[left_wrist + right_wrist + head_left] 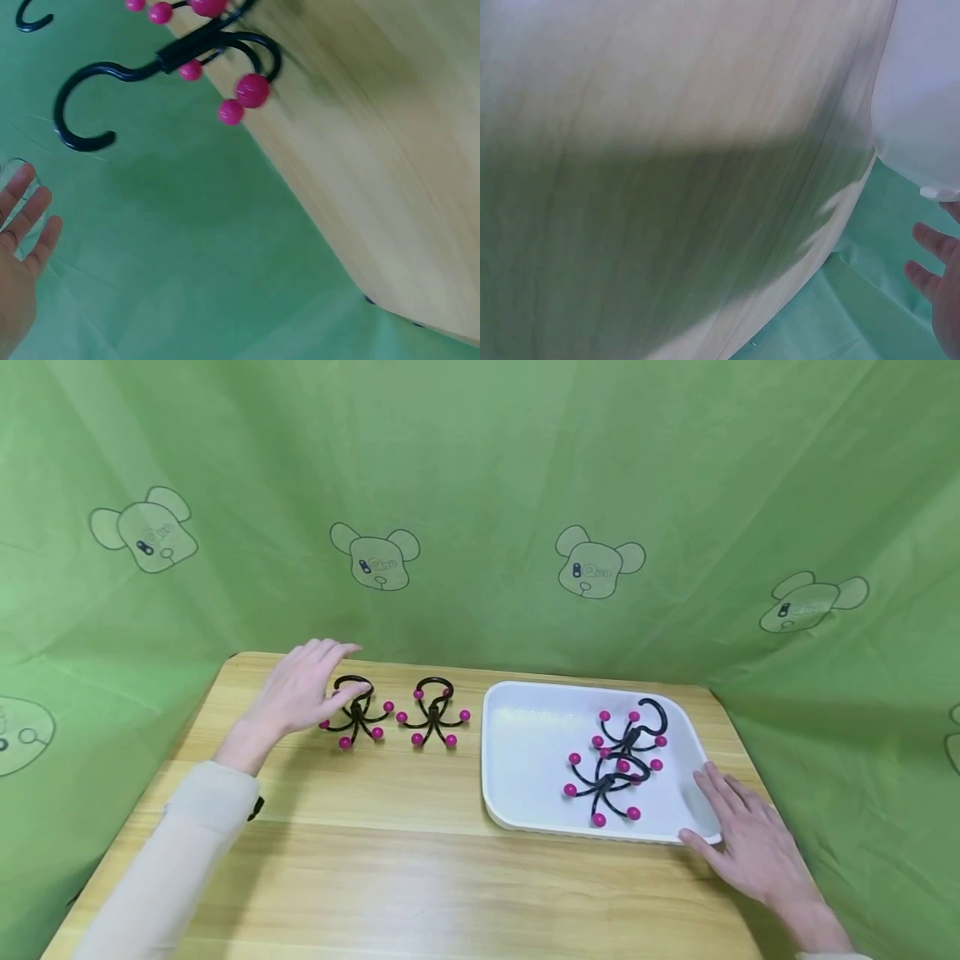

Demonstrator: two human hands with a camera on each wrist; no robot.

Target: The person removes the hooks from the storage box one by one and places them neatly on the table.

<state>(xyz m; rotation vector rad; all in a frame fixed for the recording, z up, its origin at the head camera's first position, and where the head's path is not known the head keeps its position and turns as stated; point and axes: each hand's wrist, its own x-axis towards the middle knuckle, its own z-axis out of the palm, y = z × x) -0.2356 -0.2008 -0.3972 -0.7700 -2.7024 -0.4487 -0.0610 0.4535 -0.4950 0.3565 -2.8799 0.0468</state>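
Two black hook hangers with pink ball tips lie on the wooden table: the left one [356, 712] and the one beside it [433, 714]. My left hand [300, 689] hovers over the left hanger, thumb and fingers apart around its hook end. In the left wrist view these fingers [46, 238] are extended, apart from the hanger [180, 52]. At the white tray's [525, 785] near right corner is my right hand [753, 847], its straight fingers at the rim. Inside the tray, the rear hanger [632, 739] overlaps the front hanger [603, 785].
The tray stands on the right part of the table [375, 877]. A green curtain [480, 460] with printed bear heads surrounds the table's back and sides. Behind the hangers runs the table's back edge.
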